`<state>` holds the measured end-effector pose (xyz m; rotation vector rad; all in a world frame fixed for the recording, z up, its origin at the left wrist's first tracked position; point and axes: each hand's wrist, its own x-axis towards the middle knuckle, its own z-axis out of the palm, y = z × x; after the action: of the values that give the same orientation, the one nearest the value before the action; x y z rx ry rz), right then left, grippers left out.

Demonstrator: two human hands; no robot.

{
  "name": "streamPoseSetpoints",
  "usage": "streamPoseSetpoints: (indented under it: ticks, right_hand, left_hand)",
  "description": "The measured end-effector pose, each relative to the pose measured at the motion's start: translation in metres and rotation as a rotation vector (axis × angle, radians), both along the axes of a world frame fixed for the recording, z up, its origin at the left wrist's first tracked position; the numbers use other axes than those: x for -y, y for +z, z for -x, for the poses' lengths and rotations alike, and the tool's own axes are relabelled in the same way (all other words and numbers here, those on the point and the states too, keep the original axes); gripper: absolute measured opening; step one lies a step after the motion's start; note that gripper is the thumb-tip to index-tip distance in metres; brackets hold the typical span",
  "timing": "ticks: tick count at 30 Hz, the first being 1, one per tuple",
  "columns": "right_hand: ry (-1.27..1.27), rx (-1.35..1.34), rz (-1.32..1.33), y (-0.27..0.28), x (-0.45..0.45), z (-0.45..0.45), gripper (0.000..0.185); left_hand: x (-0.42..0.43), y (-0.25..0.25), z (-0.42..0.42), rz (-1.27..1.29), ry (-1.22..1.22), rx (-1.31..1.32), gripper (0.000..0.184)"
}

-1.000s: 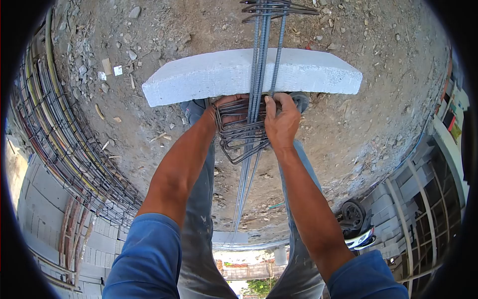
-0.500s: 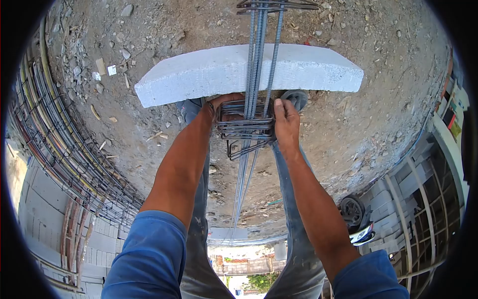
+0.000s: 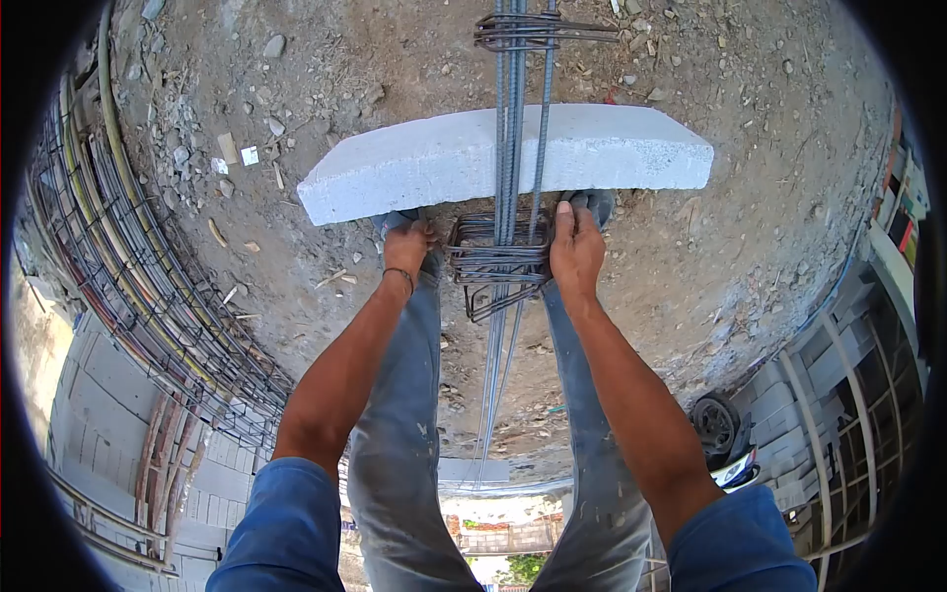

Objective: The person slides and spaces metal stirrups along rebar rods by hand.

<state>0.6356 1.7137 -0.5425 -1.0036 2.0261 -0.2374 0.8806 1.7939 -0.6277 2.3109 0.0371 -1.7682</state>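
Observation:
A bundle of bent steel stirrups (image 3: 498,264) hangs around several long ribbed rebar rods (image 3: 512,128) between my legs. My right hand (image 3: 577,252) grips the bundle's right side, with the thumb side up and some fingers hidden behind the steel. My left hand (image 3: 406,245) is apart from the stirrups, to their left, above the left shoe. Its fingers are curled together, and whatever they may hold is too small to make out. The rods rest across a long white block (image 3: 414,163) lying in front of my feet.
Beyond the block, another group of stirrups (image 3: 538,35) sits on the rods. Steel mesh and long bars (image 3: 148,266) lie along the left. A wheel (image 3: 714,422) and stacked grey blocks (image 3: 779,439) are at the right. Stones and scraps litter the dirt ground.
My left hand has let go of the stirrups and moved left, off the bundle. My right hand stays on its right side. The whole view has shifted slightly.

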Motion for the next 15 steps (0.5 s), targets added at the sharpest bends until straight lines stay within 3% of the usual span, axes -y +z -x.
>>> streamPoseSetpoints:
  ticks: [1,3,4,5,6,8,10,13,15]
  right_hand:
    - [0.005,-0.069,0.048,0.005,0.005,0.004,0.036]
    - [0.006,-0.135,0.104,0.014,0.022,0.009,0.032]
    - [0.044,-0.123,0.275,0.021,0.035,0.010,0.025]
    - [0.081,-0.112,0.444,0.028,0.050,0.011,0.019]
    - [0.076,-0.111,0.448,0.034,0.067,0.011,0.019]
    - [0.181,-0.066,0.621,0.038,0.109,0.012,0.022]
    - [0.211,-0.068,0.561,0.033,0.150,0.013,0.036]
    - [0.261,-0.100,0.557,0.008,0.203,0.017,0.044]
    - [0.511,-0.244,0.635,-0.013,0.226,0.020,0.046]
  left_hand:
    - [0.011,0.027,-0.006,0.009,-0.005,0.005,0.030]
    - [0.034,0.075,-0.018,0.174,-0.617,0.193,0.023]
    - [0.055,0.097,-0.020,0.179,-0.623,0.197,0.023]
    - [0.077,0.120,-0.017,0.356,-0.513,0.175,0.022]
    - [0.094,0.138,-0.013,0.529,-0.398,0.151,0.021]
    - [0.138,0.137,-0.006,0.791,-0.268,0.192,0.018]
    - [0.183,0.118,-0.003,0.782,-0.198,0.092,0.052]
    - [0.244,0.084,0.009,0.599,-0.036,-0.119,0.074]
    - [0.274,0.073,0.024,0.557,-0.020,-0.170,0.078]
